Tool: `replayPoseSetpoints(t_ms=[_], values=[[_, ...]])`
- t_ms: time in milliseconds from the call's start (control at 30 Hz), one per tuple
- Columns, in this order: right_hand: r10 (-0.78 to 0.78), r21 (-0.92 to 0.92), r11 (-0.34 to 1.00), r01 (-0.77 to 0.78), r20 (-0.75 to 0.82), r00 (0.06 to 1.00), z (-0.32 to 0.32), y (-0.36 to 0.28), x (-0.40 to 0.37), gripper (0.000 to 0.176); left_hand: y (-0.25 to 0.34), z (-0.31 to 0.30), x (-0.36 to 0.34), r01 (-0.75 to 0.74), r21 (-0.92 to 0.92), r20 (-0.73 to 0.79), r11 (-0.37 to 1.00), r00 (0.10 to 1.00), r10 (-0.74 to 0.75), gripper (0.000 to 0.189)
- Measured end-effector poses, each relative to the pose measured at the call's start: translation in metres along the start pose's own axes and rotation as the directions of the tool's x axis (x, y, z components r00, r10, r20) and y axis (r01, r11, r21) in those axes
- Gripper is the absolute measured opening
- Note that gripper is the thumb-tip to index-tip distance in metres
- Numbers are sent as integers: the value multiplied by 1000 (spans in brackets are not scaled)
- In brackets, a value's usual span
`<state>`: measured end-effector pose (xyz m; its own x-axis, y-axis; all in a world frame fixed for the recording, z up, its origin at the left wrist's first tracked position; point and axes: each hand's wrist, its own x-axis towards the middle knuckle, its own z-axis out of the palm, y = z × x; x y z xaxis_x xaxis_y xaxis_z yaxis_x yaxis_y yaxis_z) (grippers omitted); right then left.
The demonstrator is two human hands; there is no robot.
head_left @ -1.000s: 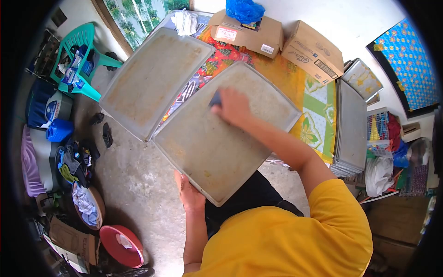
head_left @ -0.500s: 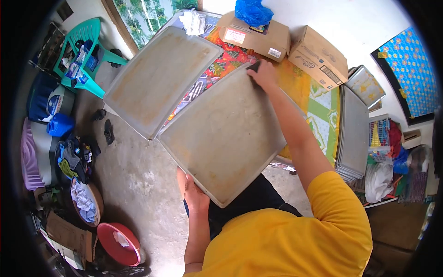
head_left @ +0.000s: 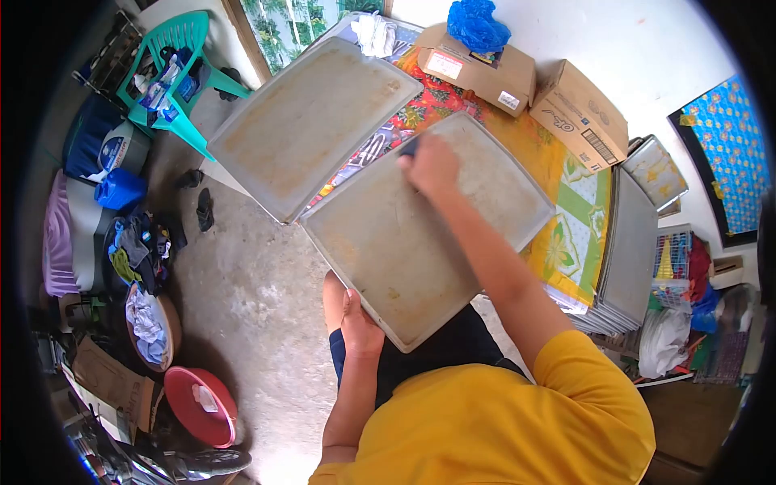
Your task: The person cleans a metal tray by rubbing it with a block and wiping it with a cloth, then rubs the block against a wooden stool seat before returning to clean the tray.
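Note:
A large grey metal baking tray with brownish stains slants across my lap, its far part over the table. My left hand grips its near left edge, thumb on the rim and fingers hidden beneath. On the tray's upper left part, my right hand, slightly blurred, presses a small dark pad against the surface. The pad's exact kind cannot be made out. A second stained tray lies flat on the table to the left, close to the first one.
Cardboard boxes and a blue plastic bag stand at the table's back. Several stacked trays are at the right. A green chair, a red basin and a basket of clothes line the left.
My right hand has moved with the dark pad from the tray's far corner down and left along its surface. My left hand keeps its hold. The whole view has shifted slightly.

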<state>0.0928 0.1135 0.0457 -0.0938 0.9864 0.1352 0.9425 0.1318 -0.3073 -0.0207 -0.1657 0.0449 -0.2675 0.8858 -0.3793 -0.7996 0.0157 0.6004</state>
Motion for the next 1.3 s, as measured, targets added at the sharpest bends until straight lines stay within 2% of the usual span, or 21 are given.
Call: replayPoseSetpoints(t_ms=[67,133,167,200,300,333,433,533,633,667,767,800,833,900,933,967,1033,1133,1200,1267,1300], values=[[-263,26,964,263,5,965,33,-36,-40,68,-8,-3,0,51,-61,-44,997,998,-53,52],[-291,73,954,290,4,957,36,-46,-50,72,-15,-12,6,105,-151,-101,983,988,-121,44],[-308,98,947,307,3,951,37,-50,-53,74,-16,-16,6,102,-153,-81,983,990,-115,44],[-196,58,979,196,5,981,28,-42,-37,74,-16,-16,6,97,-158,-63,983,992,-108,43],[28,107,994,-26,-20,999,12,-25,-14,74,-22,-17,6,106,-193,-75,976,990,-122,42],[-109,71,991,116,-100,989,17,-38,-26,71,-23,-15,7,118,-204,-84,972,987,-138,42],[-366,42,929,366,-29,930,33,-93,-76,71,-20,-5,4,132,-201,-96,971,983,-154,41],[-347,14,937,348,-58,936,35,-92,-66,72,-16,-6,4,126,-192,-97,973,984,-147,40],[-181,2,983,181,-52,982,29,-74,-42,76,-20,-11,6,163,-225,-61,961,982,-181,40],[-238,48,969,241,-58,969,35,-82,-55,78,-21,-11,5,162,-227,-63,960,982,-180,40],[-317,97,948,304,179,931,23,-122,-95,76,-27,-18,10,197,-277,-69,940,972,-224,41],[-304,197,942,271,167,938,35,-119,-95,76,-27,-19,9,203,-295,-31,934,975,-222,38],[-260,239,949,206,219,940,30,-115,-91,75,-27,-22,9,193,-292,8,937,980,-200,38],[-180,305,944,127,154,972,11,-81,-78,72,-26,-28,7,179,-291,88,940,983,-160,39],[-114,334,940,69,117,987,1,-57,-69,70,-22,-32,2,196,-192,158,962,973,-167,53],[-18,288,958,-15,111,994,-12,-29,-59,72,-16,-30,-7,236,-109,140,966,965,-220,57],[117,147,982,-116,3,993,-39,22,-50,69,-7,-21,-27,329,56,106,943,937,-333,65],[256,-104,960,-261,-62,965,-52,60,-58,68,-14,-22,-34,273,132,198,953,935,-296,73],[184,57,980,-190,95,978,-28,39,-76,71,-19,-21,-29,272,112,202,956,935,-290,74],[-125,109,986,129,-45,991,2,-23,-121,69,-22,-25,-24,265,104,231,959,931,-282,74],[-211,100,973,210,-4,977,1,-54,-139,68,-23,-25,-24,263,104,228,959,932,-281,74]])
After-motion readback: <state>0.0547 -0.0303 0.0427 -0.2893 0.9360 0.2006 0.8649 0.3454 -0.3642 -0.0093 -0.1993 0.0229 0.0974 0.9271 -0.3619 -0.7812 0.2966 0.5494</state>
